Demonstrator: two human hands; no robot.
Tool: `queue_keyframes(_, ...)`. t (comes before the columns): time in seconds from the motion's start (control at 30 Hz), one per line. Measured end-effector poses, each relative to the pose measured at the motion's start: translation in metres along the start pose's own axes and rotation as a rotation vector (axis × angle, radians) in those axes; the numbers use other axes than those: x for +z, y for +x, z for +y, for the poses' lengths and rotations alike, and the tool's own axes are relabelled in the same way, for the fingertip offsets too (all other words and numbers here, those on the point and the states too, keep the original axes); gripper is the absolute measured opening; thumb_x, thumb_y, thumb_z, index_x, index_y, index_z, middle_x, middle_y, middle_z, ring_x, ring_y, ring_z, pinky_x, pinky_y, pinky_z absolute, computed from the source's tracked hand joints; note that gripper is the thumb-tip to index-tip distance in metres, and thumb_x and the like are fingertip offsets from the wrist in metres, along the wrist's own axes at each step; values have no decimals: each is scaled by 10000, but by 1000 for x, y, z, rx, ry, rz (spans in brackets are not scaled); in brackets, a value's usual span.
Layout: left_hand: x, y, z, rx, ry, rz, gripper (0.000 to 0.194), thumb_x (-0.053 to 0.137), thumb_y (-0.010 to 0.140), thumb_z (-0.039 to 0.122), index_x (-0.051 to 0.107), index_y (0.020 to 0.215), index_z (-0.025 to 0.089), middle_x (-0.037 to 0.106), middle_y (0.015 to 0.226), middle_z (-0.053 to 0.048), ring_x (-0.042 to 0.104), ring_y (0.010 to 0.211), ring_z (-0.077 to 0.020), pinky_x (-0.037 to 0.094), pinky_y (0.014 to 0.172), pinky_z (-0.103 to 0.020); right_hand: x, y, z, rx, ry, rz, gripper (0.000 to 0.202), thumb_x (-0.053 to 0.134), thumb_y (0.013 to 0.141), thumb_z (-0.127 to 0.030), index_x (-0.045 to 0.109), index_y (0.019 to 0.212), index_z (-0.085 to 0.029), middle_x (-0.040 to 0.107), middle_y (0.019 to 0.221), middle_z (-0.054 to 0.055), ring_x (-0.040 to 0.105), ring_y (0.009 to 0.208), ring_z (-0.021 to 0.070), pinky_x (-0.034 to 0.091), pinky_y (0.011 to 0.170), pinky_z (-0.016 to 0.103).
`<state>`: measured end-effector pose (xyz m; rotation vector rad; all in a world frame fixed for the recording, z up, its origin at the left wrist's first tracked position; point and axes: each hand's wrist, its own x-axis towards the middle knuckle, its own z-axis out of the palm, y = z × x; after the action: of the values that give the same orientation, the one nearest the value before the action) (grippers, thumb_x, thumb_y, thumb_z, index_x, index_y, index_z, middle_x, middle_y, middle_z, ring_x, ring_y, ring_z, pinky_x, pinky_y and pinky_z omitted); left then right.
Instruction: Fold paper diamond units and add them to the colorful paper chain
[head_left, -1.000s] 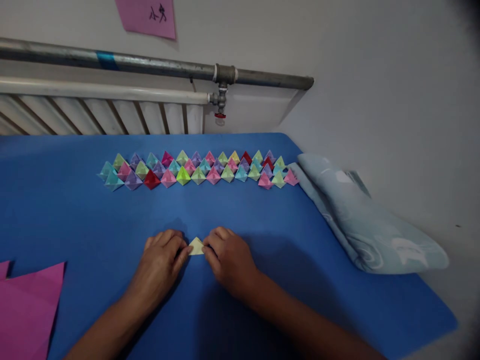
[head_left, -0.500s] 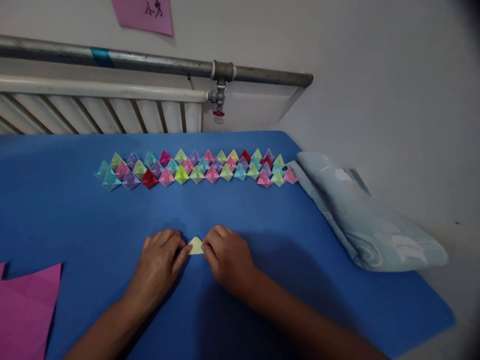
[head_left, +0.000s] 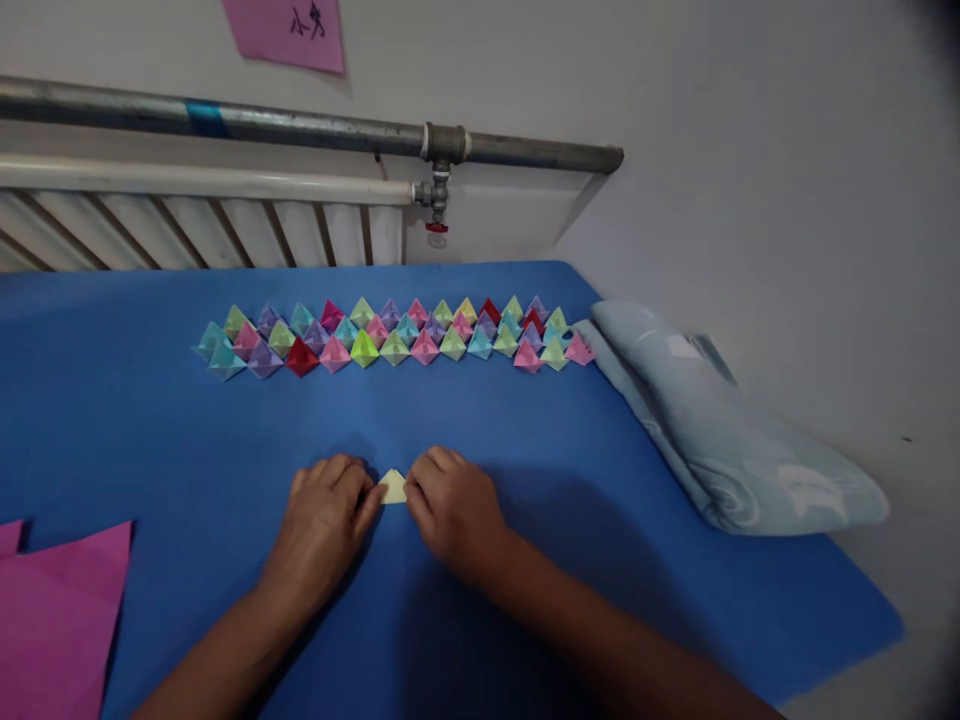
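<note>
A small pale-yellow folded paper (head_left: 394,488), triangular in outline with its point away from me, lies between my two hands on the blue surface (head_left: 315,415). My left hand (head_left: 330,515) pinches its left corner between thumb and curled fingers. At the right corner, my right hand (head_left: 454,510) grips it the same way. The fingertips cover both side corners. Beyond my hands stand several folded paper boats (head_left: 394,348) in pink, green, blue, purple, yellow and red, set close together in staggered rows.
Magenta paper sheets (head_left: 60,620) lie at the lower left. A folded light-blue cloth (head_left: 720,430) rests along the right edge by the wall. Behind the surface are a white radiator (head_left: 247,235), a metal pipe (head_left: 315,128) and a valve with a red handle (head_left: 436,228).
Both hands keep their hold on the yellow paper and have barely moved. The whole view has shifted very slightly.
</note>
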<state>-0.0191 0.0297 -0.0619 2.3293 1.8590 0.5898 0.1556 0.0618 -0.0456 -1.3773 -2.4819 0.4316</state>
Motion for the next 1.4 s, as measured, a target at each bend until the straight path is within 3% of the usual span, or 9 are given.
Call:
queue_keyframes(0.2,2,1,2,48,90,51,192,489,942,262,604,821,167,640,858,-69,566,785,-233,390,708,-373,3,0,3,-33,50,44,119,536,914,-201,582,810,-168,589,833,36,506,763,158,362,699,280)
queue_keyframes(0.37,-3,-3,4,332,88,65,284,383,951,114,655,980,191,688,962,-70,603,814,-205,414,712,-347,4,-1,4,-34,70,71,128,518,911,-173,575,796,-171,585,831,38,521,775,157,375,709,273)
queue_keyframes(0.43,-6,-8,6,385,121,64,338,350,944,84,655,1056,177,703,997,-82,622,841,-205,429,734,-355,4,-1,4,-36,65,70,124,521,908,-170,579,798,-171,584,832,39,521,777,158,376,708,272)
queue_keyframes(0.63,-7,-28,22,335,328,32,479,295,844,-8,662,1130,105,715,1106,-125,657,908,-237,448,821,-427,2,-2,5,-59,33,31,136,512,932,-188,591,825,-158,593,856,52,506,799,167,371,744,288)
queue_keyframes(0.83,-6,-35,30,283,363,-28,530,280,795,-40,656,1152,68,696,1179,-140,660,993,-244,470,831,-429,-3,-3,9,-49,44,-19,107,570,925,-228,623,851,-171,617,912,44,483,821,170,323,742,307)
queue_keyframes(1.07,-8,-32,25,276,350,-31,493,289,834,-13,657,1147,84,705,1151,-144,674,929,-251,495,773,-419,-5,-5,15,-76,81,6,97,569,934,-256,650,931,-201,640,1013,37,495,872,175,291,763,328)
queue_keyframes(1.2,-10,-16,8,276,191,-25,314,390,952,176,676,1080,152,723,1072,-105,683,859,-238,512,712,-383,-9,1,27,-109,215,-12,72,658,857,-195,646,928,-194,652,994,27,530,904,174,333,820,329)
queue_keyframes(1.4,-5,3,-14,335,-21,-4,269,440,971,297,682,1005,182,714,1066,-90,681,907,-221,533,758,-357,-8,16,42,69,547,41,98,685,797,-161,638,880,-183,569,841,-19,536,710,97,405,687,240)
